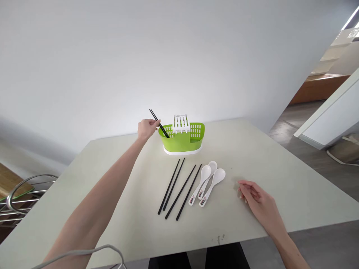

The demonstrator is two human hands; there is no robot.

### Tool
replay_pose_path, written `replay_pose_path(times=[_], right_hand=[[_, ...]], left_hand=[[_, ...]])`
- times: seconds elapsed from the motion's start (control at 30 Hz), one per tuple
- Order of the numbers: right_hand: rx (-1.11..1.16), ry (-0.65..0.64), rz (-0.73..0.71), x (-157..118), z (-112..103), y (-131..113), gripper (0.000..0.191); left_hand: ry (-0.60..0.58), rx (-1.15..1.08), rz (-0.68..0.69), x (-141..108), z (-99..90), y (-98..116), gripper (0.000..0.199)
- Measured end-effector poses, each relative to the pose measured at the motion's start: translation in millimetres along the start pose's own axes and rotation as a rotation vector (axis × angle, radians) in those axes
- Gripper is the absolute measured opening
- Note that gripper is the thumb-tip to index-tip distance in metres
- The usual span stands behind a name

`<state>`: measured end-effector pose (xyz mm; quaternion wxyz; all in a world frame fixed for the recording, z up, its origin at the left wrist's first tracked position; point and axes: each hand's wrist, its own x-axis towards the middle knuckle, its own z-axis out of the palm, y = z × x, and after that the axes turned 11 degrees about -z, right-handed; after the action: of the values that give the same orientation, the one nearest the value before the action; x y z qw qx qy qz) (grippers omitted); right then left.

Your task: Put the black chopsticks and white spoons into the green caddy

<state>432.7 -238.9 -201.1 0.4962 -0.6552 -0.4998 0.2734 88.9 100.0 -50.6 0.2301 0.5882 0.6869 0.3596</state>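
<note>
My left hand (148, 129) pinches a pair of black chopsticks (156, 118) whose lower ends reach into the left compartment of a green cutlery holder (182, 142). That holder has a white base and a white slatted rack (181, 124) over its middle; the right compartment looks bare. In front of it, several black chopsticks (181, 191) lie side by side on the table. Three white spoons (215, 176) are bunched just to their right, some overlapping. My right hand (259, 203), loosely curled and holding nothing, rests on the tabletop to the right of the spoons.
The pale table (126, 209) backs against a grey-white wall (179, 56). A metal wire rack (25, 198) stands off its left edge. Across the bottom left runs a grey cable (84, 252). Beyond the right edge is a white panel (331, 112).
</note>
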Motion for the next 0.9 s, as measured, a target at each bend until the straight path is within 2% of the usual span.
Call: replay_pose_path(times=[0.2, 0.37, 0.43, 0.53, 0.6, 0.67, 0.77, 0.9], right_hand=[[0.018, 0.0, -0.006, -0.8, 0.9, 0.5, 0.047], [0.01, 0.002, -0.008, -1.2, 1.0, 0.4, 0.046], [-0.003, 0.005, -0.008, -1.3, 1.0, -0.2, 0.046], [-0.023, 0.015, -0.007, -1.3, 1.1, -1.4, 0.045], [-0.029, 0.015, -0.006, -1.2, 1.2, -2.1, 0.045], [-0.034, 0.012, -0.004, -1.0, 1.4, -2.4, 0.046], [-0.047, 0.015, -0.002, -0.5, 1.4, -2.2, 0.046], [-0.064, 0.017, -0.008, -0.3, 0.8, -0.4, 0.047]], left_hand=[[-0.007, -0.05, 0.051, -18.8, -8.7, -14.7, 0.047], [0.069, 0.013, 0.085, -46.2, -10.2, -30.1, 0.04], [-0.016, 0.111, 0.119, -63.1, -8.1, -39.7, 0.033], [-0.292, 0.252, 0.204, -96.7, -1.9, -55.2, 0.028], [-0.432, 0.285, 0.204, -123.1, 3.1, -62.8, 0.03], [-0.474, 0.292, 0.184, -149.3, 7.3, -65.6, 0.036], [-0.517, 0.474, 0.185, -180.7, 10.6, -60.0, 0.042], [-0.531, 0.783, 0.236, -200.4, 10.5, -44.2, 0.034]])
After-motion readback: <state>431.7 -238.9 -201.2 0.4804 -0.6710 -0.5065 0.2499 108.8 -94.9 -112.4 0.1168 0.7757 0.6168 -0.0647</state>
